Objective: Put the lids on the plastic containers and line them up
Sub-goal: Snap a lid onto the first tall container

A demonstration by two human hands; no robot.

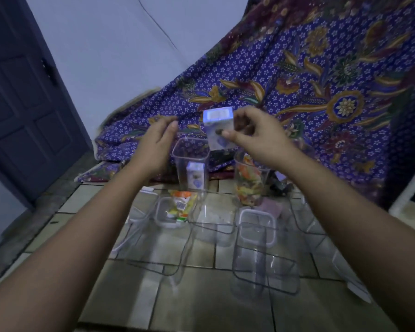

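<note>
R hand (252, 137) is pinched on a small white carton w/ blue print (218, 129), held in the air just above the open mouth of a tall clear square plastic container (191, 164). That container already has a second small white carton (196, 174) standing in it. L hand (157, 140) is released, fingers loosely spread, hovering just left of the container rim, not touching anything I can see.

Other task items: a tall clear container packed w/ colourful snack packets (248, 183) stands to the right, no lid on. Nearer me, on the tiled floor (134, 283), several empty clear containers; one clear square lid w/ a whitish rim (256, 227) lies flat between them. A low clear tub w/ an orange-and-green packet (177, 209) sits front-left. No lid looks fitted yet, so I judge lidding hasn't started.

Risks, imo: the carton could catch the rim and tip the tall container, since it's narrow and light and the L hand isn't bracing it. The clear containers near my forearms are easy to knock over on the way back.

Hard to read: motion blur plus dim light. Transparent walls overlap, so I can't count containers or lids reliably. Dark item behind the snack container is unidentifiable. The right edge cuts off more clear plastic.
</note>
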